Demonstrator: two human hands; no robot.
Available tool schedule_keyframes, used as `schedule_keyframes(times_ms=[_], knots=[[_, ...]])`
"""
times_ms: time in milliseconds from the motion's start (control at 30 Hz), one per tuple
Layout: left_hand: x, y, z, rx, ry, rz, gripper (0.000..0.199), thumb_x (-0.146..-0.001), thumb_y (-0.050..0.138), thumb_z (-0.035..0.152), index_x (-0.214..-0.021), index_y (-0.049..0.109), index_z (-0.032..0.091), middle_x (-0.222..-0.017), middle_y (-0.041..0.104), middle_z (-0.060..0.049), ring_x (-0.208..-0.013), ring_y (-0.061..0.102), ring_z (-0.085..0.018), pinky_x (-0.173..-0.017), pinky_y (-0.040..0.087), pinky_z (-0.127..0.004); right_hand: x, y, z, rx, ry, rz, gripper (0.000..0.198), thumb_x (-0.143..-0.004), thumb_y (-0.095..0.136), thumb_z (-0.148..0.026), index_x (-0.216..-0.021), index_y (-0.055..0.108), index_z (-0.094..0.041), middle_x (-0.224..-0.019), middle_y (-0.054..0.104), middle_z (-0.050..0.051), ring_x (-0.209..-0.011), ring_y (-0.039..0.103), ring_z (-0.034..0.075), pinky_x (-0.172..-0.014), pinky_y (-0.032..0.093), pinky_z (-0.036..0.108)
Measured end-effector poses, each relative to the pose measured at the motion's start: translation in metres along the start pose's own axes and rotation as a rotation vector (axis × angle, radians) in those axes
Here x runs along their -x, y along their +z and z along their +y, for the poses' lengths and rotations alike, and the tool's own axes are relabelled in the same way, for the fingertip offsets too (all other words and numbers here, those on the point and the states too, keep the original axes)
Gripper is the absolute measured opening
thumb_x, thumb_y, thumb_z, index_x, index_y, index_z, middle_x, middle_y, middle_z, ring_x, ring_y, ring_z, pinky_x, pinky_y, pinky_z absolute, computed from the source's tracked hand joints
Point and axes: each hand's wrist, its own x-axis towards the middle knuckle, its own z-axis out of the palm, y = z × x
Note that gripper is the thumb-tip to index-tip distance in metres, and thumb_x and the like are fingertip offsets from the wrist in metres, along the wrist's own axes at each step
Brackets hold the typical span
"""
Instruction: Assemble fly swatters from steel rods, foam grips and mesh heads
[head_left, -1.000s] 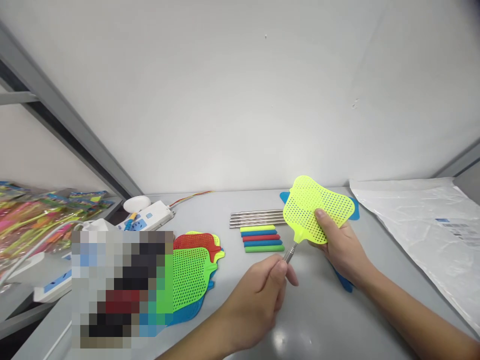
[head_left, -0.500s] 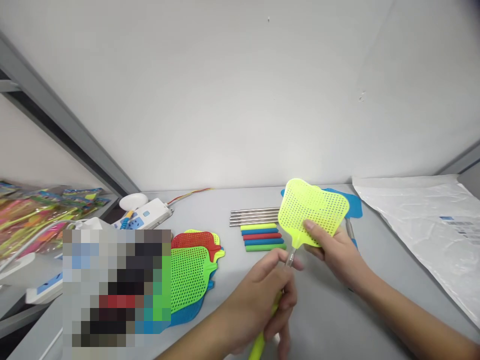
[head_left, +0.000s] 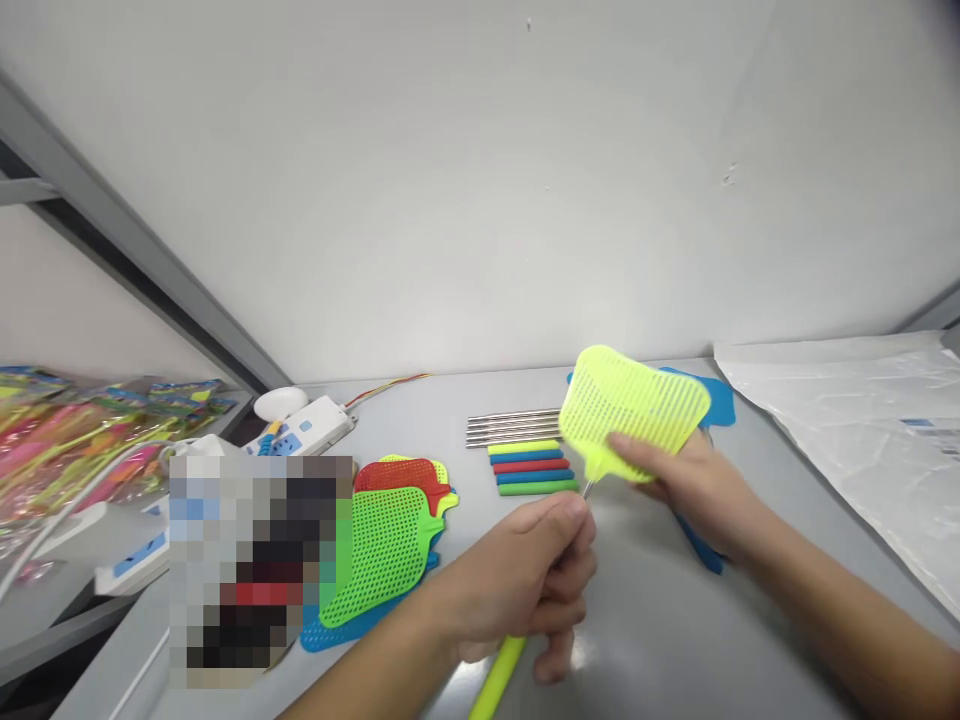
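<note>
A yellow fly swatter is between my two hands. My right hand [head_left: 694,485] pinches its perforated head [head_left: 626,405], thumb on the near face and fingers behind. My left hand [head_left: 536,570] is closed round the thin metal rod just below the neck. Under that hand the yellow handle [head_left: 499,680] slants down out of view. Behind the head lies a blue swatter [head_left: 712,400], mostly covered. Farther back are several metal rods [head_left: 510,428] and, nearer, a row of coloured handle tubes [head_left: 532,468].
At left, green [head_left: 382,555], red [head_left: 397,480] and blue swatter heads lie stacked beside a pixelated patch. Farther left are a power strip [head_left: 315,425], a white round object [head_left: 280,404] and bagged colourful goods [head_left: 82,440]. A white plastic bag [head_left: 847,400] covers the right side.
My left hand has closed more tightly around the rod close to the neck, its fingers curled in. The swatter head has tilted and shifted slightly right and up; the view has shifted slightly.
</note>
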Motion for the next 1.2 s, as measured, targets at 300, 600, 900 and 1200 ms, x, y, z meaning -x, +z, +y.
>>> schedule_keyframes(times_ms=[300,600,900,1200], knots=[[0.002,-0.005,-0.003,-0.078,-0.023,-0.011,0.027,-0.097,0.038,0.041,-0.079,0.042,0.022,-0.055,0.029,0.010,-0.034,0.016,-0.004,-0.033,0.041,-0.018,-0.022,-0.018,0.005,-0.246,-0.174,0.172,0.041,-0.085,0.062,-0.050,-0.062,0.041,-0.023,-0.051,0.023,-0.009,-0.045,0.020,0.009,-0.043,0.025,0.026],[0.005,-0.009,0.004,-0.070,-0.021,-0.070,0.031,-0.099,0.037,0.045,-0.078,0.039,0.022,-0.053,0.027,0.011,-0.034,0.015,-0.003,-0.033,0.039,-0.017,0.014,0.027,0.018,0.111,-0.032,-0.208,0.051,-0.086,0.057,-0.055,-0.052,0.040,-0.020,-0.050,0.028,-0.006,-0.049,0.023,0.009,-0.048,0.018,0.028],[0.013,-0.013,0.006,-0.157,-0.068,-0.113,0.032,-0.098,0.040,0.048,-0.078,0.038,0.022,-0.053,0.027,0.011,-0.035,0.016,-0.003,-0.034,0.043,-0.016,-0.017,-0.028,-0.007,-0.055,-0.347,0.322,0.046,-0.088,0.059,-0.037,-0.050,0.039,-0.021,-0.048,0.027,-0.005,-0.048,0.025,0.011,-0.048,0.020,0.029],[0.009,-0.022,0.004,-0.195,-0.043,-0.126,0.032,-0.098,0.038,0.047,-0.079,0.039,0.021,-0.053,0.030,0.011,-0.033,0.019,-0.004,-0.033,0.043,-0.018,0.023,0.046,0.034,0.130,-0.143,-0.301,0.048,-0.094,0.044,-0.053,-0.060,0.046,-0.020,-0.057,0.038,-0.003,-0.055,0.035,0.011,-0.053,0.028,0.027]])
